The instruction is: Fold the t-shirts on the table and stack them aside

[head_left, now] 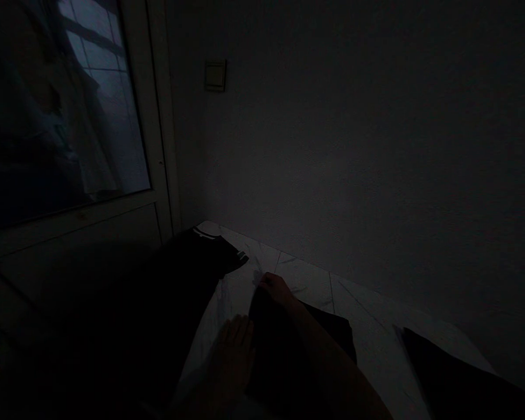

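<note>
Closest to the camera is my view of a bare right forearm (336, 367) running up from the bottom corner, and it's pretty dark in here, so bear with me. The left hand (233, 360) lies flat and spread, fingers pointing away, right at the side of a black cloth (295, 350) and on the pale sheet. The right hand (275, 289) sits on the far end of that cloth, fingers bunched at its edge, but it's too dim to tell if they're actually pinching it. The cloth lies roughly mid-way along the far side of a bed with a white sheet (367, 326), not far from the wall. Left of it, a bigger black garment with white trim (205, 256) stretches up to the far corner of the bed. Another dark piece of fabric (455, 373) sits at the right edge of the bed. Up on the wall there's a light switch (215, 76), and a door with a glass pane (70, 99) is on the left.
</note>
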Motion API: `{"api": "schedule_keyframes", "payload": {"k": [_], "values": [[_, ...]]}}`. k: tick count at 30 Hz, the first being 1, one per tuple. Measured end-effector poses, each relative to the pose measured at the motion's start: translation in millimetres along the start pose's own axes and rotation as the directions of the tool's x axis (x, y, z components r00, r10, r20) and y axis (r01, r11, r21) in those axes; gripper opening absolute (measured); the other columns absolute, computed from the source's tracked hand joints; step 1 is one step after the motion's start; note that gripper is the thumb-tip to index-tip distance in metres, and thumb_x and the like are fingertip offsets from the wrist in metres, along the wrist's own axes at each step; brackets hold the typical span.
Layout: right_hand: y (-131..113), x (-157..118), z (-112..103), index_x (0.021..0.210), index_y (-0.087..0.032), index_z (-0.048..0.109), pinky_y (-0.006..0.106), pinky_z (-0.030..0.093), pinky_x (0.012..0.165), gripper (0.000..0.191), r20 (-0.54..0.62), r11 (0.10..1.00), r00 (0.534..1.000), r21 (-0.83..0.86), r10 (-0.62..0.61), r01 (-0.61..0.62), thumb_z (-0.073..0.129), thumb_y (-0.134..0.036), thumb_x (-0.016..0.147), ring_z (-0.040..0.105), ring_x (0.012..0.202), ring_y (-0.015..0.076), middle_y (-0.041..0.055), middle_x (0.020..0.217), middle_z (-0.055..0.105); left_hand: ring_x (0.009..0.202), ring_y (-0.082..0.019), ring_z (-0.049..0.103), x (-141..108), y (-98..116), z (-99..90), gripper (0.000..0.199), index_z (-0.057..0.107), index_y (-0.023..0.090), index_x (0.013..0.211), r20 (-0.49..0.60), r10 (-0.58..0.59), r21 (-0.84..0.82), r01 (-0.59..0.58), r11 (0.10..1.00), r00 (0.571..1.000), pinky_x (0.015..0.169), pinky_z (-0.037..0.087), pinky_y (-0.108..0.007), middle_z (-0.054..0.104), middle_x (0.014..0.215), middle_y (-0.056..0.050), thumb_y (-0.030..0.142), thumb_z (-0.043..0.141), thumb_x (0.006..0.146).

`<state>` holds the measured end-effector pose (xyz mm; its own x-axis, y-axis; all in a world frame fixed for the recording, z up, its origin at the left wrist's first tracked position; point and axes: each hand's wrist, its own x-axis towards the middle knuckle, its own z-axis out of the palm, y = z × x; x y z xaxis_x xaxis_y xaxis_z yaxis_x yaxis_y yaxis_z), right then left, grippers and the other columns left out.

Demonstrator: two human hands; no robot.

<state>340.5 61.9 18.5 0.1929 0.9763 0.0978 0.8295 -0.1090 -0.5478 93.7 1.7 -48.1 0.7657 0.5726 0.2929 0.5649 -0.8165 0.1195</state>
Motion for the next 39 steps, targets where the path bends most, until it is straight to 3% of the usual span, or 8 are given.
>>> {"api": "schedule_keyframes", "payload": {"k": [9,13,17,21,25,29,34,39], "values": [[-2.6,2.4,8.1,0.102,-0.017,0.068,0.027,0.046,0.080,0.019,-0.046,0.995,0.998,-0.094,0.040,-0.044,0.057,-0.032,0.097,0.068,0.089,0.0195,0.0076,0.097,0.076,0.147,-0.032,0.039,-5.6,-3.2,-9.5,0.061,0.041,0.021,0.155,0.139,0.001,-0.054,0.006,0.999,0.990,0.116,0.040,-0.058,0.039,0.159,-0.010,0.026,0.043,0.094],[-12.9,-5.7,5.0,0.123,-0.016,0.065,0.033,0.044,0.099,0.033,-0.128,0.991,0.991,-0.123,0.035,-0.051,0.044,-0.029,0.102,0.063,0.115,0.0222,0.0129,0.122,0.071,0.149,-0.034,0.034,29.5,10.8,-30.5,0.058,0.043,0.020,0.154,0.056,0.008,-0.044,-0.006,0.999,0.998,0.119,0.035,-0.059,0.040,0.160,-0.011,0.033,0.042,0.097],[2.9,-50.6,-11.5,0.144,-0.012,0.052,0.038,0.035,0.115,0.048,-0.205,0.977,0.978,-0.197,0.044,-0.085,0.030,-0.024,0.103,0.048,0.139,0.0230,0.0155,0.149,0.055,0.149,-0.030,0.034,88.1,27.6,-40.7,0.055,0.043,0.012,0.152,-0.006,0.138,-0.092,-0.138,0.986,0.990,0.122,0.028,-0.058,0.043,0.158,-0.015,0.034,0.035,0.102],[43.2,-132.7,-27.7,0.151,-0.006,0.043,0.051,0.029,0.119,0.059,-0.237,0.887,0.956,-0.384,0.172,-0.255,0.032,-0.039,0.103,0.032,0.150,0.0318,0.0207,0.158,0.040,0.151,-0.033,0.030,118.9,27.5,-20.7,0.057,0.045,0.011,0.151,0.070,0.203,-0.083,-0.197,0.977,0.977,0.121,0.024,-0.061,0.037,0.161,-0.018,0.041,0.036,0.102],[63.0,-187.8,-36.7,0.155,-0.006,0.037,0.056,0.017,0.123,0.069,-0.149,0.800,0.930,-0.477,0.336,-0.365,0.032,-0.051,0.103,0.023,0.153,0.0323,0.0188,0.163,0.030,0.151,-0.035,0.029,121.9,21.7,-4.4,0.059,0.044,0.014,0.152,0.142,0.188,-0.023,-0.186,0.982,0.972,0.119,0.023,-0.064,0.032,0.163,-0.018,0.045,0.035,0.102],[62.7,-196.0,-47.7,0.158,-0.006,0.030,0.054,0.013,0.123,0.072,-0.192,0.776,0.916,-0.486,0.353,-0.402,0.028,-0.054,0.104,0.016,0.155,0.0313,0.0183,0.165,0.024,0.152,-0.036,0.026,125.7,22.0,-8.7,0.059,0.040,0.011,0.153,0.117,0.186,0.005,-0.188,0.982,0.976,0.118,0.023,-0.067,0.031,0.163,-0.019,0.041,0.034,0.102],[58.5,-198.3,-57.3,0.159,-0.006,0.026,0.055,0.019,0.122,0.072,-0.190,0.744,0.856,-0.429,0.481,-0.513,0.030,-0.052,0.103,0.015,0.155,0.0310,0.0179,0.167,0.018,0.151,-0.037,0.028,128.7,24.9,-20.7,0.057,0.043,0.010,0.151,0.139,0.149,0.004,-0.151,0.989,0.979,0.114,0.027,-0.069,0.033,0.162,-0.021,0.037,0.035,0.102],[41.7,-230.5,-44.1,0.160,-0.006,0.019,0.057,0.016,0.122,0.077,-0.243,0.797,0.905,-0.431,0.350,-0.424,0.032,-0.056,0.102,0.010,0.156,0.0316,0.0181,0.167,0.013,0.153,-0.034,0.025,88.5,30.7,-27.1,0.057,0.039,0.014,0.154,0.042,0.280,-0.006,-0.280,0.960,0.959,0.119,0.020,-0.066,0.029,0.164,-0.017,0.040,0.037,0.103]]}}
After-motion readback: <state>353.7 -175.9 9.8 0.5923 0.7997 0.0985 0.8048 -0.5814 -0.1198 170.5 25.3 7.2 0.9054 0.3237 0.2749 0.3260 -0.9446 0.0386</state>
